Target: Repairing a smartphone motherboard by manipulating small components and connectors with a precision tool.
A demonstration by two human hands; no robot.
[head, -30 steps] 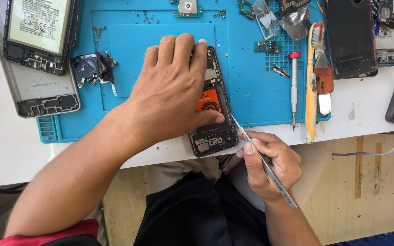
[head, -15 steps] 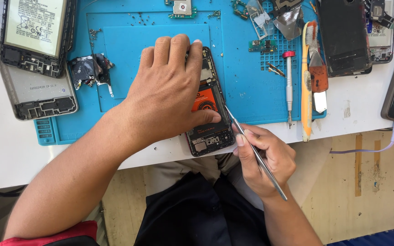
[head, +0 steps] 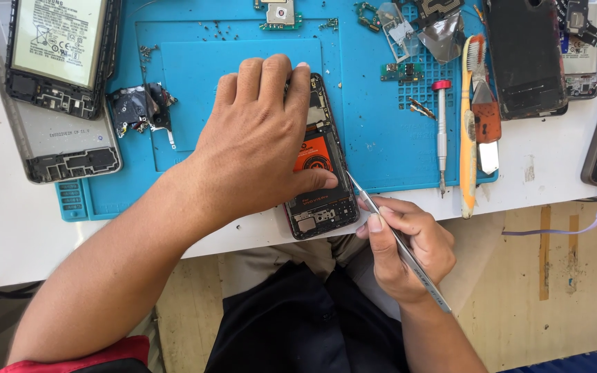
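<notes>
Prying at the opened phone (head: 319, 176) appears to be the step in hand. In the head view, the phone lies back-off at the near edge of the blue mat (head: 374, 138), pinned flat under the spread left hand (head: 260, 138), nothing being grasped. The right hand (head: 402, 242) is closed around metal tweezers (head: 399, 238), their tip set against the phone's right side. Steady downward pressure and a fine, shallow lever motion seem called for. A screwdriver (head: 441, 131) lies unused nearby.

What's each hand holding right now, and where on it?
Right hand pinches metal tweezers near mid-shaft, tips at the opened phone's right edge. Left hand lies flat over that phone, pressing it onto the blue mat, not gripping.
</notes>
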